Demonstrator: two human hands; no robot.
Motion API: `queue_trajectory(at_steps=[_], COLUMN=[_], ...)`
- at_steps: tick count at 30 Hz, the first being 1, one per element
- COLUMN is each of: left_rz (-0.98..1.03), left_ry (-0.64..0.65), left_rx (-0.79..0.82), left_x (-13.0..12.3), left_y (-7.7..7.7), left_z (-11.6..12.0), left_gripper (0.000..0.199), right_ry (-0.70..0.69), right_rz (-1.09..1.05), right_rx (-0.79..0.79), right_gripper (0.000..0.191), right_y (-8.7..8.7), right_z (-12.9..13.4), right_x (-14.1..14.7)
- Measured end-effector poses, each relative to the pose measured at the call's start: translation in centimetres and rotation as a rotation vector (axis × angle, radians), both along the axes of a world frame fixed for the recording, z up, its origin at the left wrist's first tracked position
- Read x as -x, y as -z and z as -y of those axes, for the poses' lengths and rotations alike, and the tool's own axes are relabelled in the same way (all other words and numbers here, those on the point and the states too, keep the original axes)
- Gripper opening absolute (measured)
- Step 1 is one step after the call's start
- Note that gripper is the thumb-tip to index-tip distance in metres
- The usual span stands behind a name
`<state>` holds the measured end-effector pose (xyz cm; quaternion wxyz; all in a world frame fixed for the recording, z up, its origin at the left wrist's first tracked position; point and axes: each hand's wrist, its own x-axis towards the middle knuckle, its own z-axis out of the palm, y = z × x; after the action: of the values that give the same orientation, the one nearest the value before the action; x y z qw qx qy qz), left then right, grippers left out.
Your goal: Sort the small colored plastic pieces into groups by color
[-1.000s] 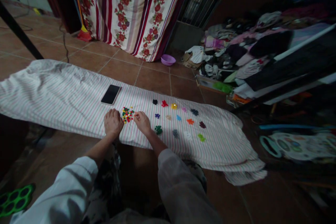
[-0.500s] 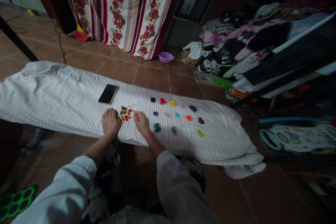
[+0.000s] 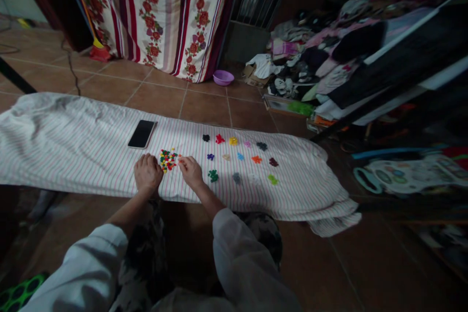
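Your bare left hand (image 3: 147, 172) lies palm down, its fingers curled. Your bare right hand (image 3: 190, 171) has thumb and fingertips drawn close together, and both forearms reach forward from loose, pale sleeves.

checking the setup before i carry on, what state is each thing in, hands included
mixed bead-like pieces: loosely spread, colours mixed
small colour groups: separate, mostly one colour each
phone: lying flat, screen dark
striped cloth: spread out, wrinkled at the ends
left hand: resting, fingers curled
right hand: fingers bent, grip too small to read
purple bowl: upright
curtain: hanging down
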<state>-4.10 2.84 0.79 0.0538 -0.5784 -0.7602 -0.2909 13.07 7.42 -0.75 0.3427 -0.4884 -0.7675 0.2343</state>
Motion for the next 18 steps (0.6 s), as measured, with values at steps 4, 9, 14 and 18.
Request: queue_trajectory(at_steps=[4, 9, 14, 18], left_rz=[-0.002, 0.008, 0.035, 0.024], left_ry=[0.007, 0.002, 0.008, 0.013], left_rx=[-0.007, -0.005, -0.007, -0.003], left_x=[0.1, 0.1, 0.0, 0.0], left_y=[0.1, 0.1, -0.2, -0.4], left_z=[0.0, -0.1, 0.0, 0.0], left_gripper=[0.025, 0.022, 0.02, 0.021], right_ry=[0.0, 0.027, 0.094, 0.231], right_rz=[-0.011, -0.083, -0.203, -0.263], right_rx=[0.001, 0.021, 0.007, -0.042], right_gripper=[0.017, 0.016, 0.019, 0.022], right_y=[-0.3, -0.7, -1.5, -2.5], right_z=[0.1, 0.3, -0.1, -1.4], right_x=[0.0, -0.4, -4.0, -9.6])
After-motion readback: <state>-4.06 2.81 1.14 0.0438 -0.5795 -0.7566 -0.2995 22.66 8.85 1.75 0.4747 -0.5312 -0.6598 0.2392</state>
